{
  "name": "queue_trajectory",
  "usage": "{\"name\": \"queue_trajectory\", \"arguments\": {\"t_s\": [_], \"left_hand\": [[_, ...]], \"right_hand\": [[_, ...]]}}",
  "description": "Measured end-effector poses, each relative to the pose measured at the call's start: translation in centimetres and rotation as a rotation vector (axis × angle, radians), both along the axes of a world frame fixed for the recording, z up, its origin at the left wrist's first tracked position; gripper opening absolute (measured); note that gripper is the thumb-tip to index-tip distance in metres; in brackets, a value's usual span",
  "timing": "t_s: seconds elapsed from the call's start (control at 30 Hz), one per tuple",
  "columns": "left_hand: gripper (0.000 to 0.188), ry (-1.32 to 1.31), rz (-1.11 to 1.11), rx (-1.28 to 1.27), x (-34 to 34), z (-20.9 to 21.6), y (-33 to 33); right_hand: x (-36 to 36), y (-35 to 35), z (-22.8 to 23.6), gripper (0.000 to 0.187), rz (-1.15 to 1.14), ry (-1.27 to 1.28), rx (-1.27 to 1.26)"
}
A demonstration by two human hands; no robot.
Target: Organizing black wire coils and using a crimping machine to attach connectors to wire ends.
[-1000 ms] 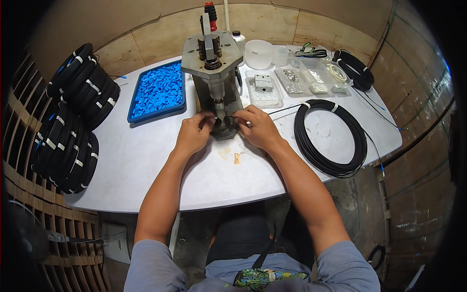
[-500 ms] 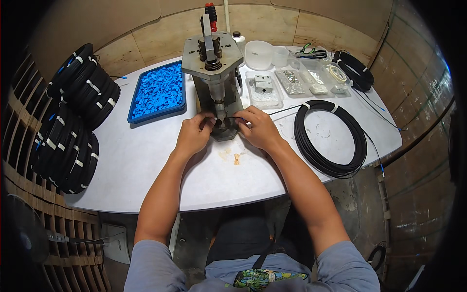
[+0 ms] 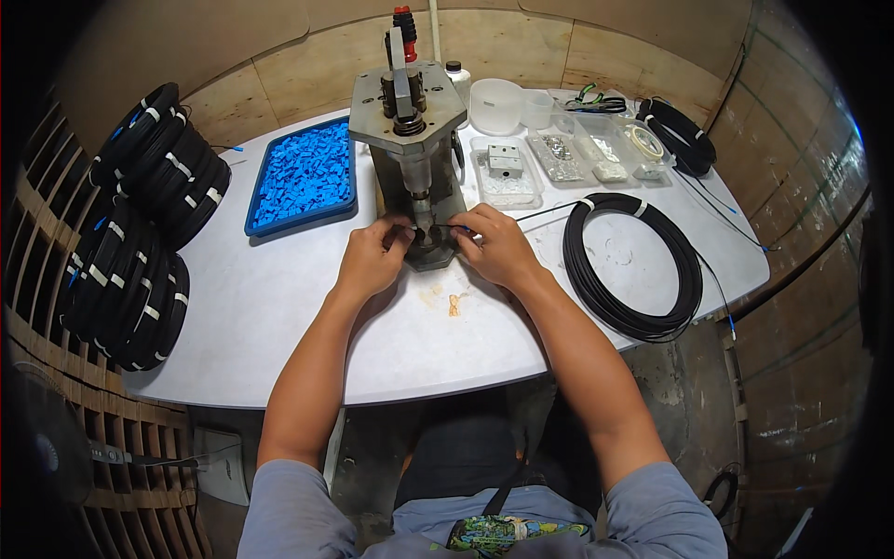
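Observation:
A grey metal bench press [image 3: 410,140] stands at the middle of the table, its ram pointing down to a low base. My left hand [image 3: 374,253] is at the left side of that base, thumb and fingers pinched together; what lies between them is too small to make out. On the other side, my right hand [image 3: 498,247] grips a thin black cable [image 3: 548,213] close to the die, with a speck of blue at the fingertips. This cable runs off to a black cable coil [image 3: 577,270] lying on the right. The contact point under the ram is partly hidden by my fingers.
Small blue plastic parts fill a dark blue tray [image 3: 350,200] left of the press. Clear boxes with small parts [image 3: 559,158], a white tub [image 3: 495,104] and another coil [image 3: 675,130] stand at the back right. Stacked cable coils [image 3: 140,279] line the left edge.
Both hands keep almost the same place beside the press base. A bit of blue now shows at my right fingertips. The coil and trays look unmoved.

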State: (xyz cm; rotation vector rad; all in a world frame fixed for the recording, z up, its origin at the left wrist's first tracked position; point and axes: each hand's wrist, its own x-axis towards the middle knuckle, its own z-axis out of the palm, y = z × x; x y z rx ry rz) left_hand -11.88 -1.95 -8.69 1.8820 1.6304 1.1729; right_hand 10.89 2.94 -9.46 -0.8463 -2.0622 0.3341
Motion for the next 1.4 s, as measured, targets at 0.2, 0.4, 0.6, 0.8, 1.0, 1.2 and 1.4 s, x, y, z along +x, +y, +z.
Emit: {"name": "queue_trajectory", "arguments": {"t_s": [0.2,0.4,0.6,0.8,1.0,1.2,1.4], "left_hand": [[0.023,-0.007,0.001,0.016,0.0,-0.06,0.01],[0.023,0.005,0.014,-0.009,0.09,0.17,-0.15],[0.024,-0.002,0.007,0.015,0.14,0.14,-0.21],[0.026,0.001,0.003,0.027,0.29,0.42,-0.35],[0.028,-0.001,-0.001,0.022,0.17,0.19,-0.22],[0.028,0.006,0.001,0.017,0.26,0.39,-0.32],[0.028,-0.002,-0.004,0.018,0.18,0.21,-0.27]], "right_hand": [[0.06,0.05,-0.03,0.013,0.005,0.001,0.001],[0.02,0.12,-0.13,0.013,0.006,0.009,-0.006],[0.06,0.17,-0.21,0.013,0.013,0.016,-0.014],[0.12,0.14,-0.16,0.014,0.013,0.011,-0.031],[0.13,0.24,-0.28,0.014,0.007,0.003,-0.04],[0.28,0.33,-0.26,0.015,0.005,-0.022,-0.019],[0.27,0.25,-0.15,0.015,0.001,-0.033,-0.046]]}}
